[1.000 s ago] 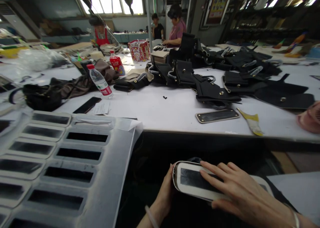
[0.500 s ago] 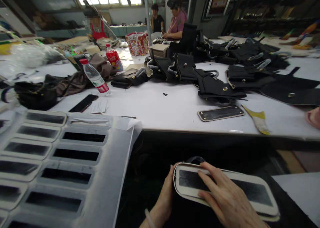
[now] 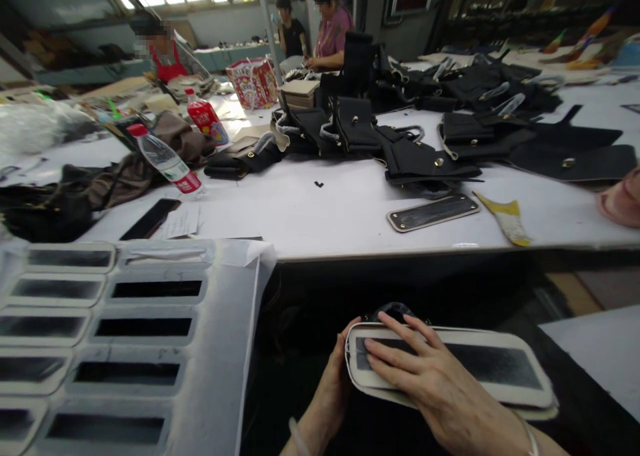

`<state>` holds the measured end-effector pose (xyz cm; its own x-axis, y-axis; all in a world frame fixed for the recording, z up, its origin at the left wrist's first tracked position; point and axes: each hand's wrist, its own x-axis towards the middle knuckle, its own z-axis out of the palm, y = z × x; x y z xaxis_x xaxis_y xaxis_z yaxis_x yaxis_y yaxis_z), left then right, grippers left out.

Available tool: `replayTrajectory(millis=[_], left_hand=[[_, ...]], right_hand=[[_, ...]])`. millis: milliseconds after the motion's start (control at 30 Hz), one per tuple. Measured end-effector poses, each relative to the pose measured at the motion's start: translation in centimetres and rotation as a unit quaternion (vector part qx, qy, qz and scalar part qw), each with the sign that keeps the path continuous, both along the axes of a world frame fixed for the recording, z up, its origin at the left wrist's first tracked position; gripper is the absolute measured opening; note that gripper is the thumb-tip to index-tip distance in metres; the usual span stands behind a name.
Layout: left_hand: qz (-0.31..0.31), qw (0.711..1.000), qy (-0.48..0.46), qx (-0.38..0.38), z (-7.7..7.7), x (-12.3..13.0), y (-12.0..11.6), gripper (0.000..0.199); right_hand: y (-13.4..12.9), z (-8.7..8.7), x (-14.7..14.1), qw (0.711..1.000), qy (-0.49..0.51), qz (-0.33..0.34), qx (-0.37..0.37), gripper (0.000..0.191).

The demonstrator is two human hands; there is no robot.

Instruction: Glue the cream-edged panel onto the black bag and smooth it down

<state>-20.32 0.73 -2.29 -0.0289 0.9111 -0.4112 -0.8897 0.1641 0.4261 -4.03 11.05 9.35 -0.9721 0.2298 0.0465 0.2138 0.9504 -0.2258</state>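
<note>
A black handbag lies over my lap with its long rounded bottom panel [image 3: 493,363] facing up. The panel has a cream border around a dark central strip. My left hand [image 3: 333,376] wraps the bag's left end, its fingers partly hidden behind the edge. Flat on the left half of the panel rests my right hand [image 3: 425,376], fingers stretched out and pressing the surface. Part of a plastic-wrapped handle [image 3: 395,309] shows behind the bag's far edge.
At left, a white-covered board [image 3: 225,349] carries several oblong panels [image 3: 55,289]. Across the table [image 3: 300,223] are black bag parts [image 3: 425,159], a loose panel [image 3: 434,213], a yellow-and-white scrap [image 3: 507,219], a water bottle [image 3: 167,163] and a phone [image 3: 151,219]. People work behind.
My right hand has slid left along the panel, its fingers now further toward the left end. My left hand keeps its hold. The head view has shifted slightly.
</note>
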Motion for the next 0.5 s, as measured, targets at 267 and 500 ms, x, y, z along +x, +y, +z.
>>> replayTrajectory(millis=[267,500], left_hand=[[-0.022,1.000,0.018,0.000,1.0,-0.4,0.0,0.060],[-0.043,0.998,0.043,-0.009,0.8,-0.9,-0.3,0.063]], right_hand=[[-1.6,-0.7,-1.1,0.990,0.102,-0.080,-0.064,0.032],[-2.0,-1.1,-2.7,0.958,0.209,-0.141,-0.133,0.018]])
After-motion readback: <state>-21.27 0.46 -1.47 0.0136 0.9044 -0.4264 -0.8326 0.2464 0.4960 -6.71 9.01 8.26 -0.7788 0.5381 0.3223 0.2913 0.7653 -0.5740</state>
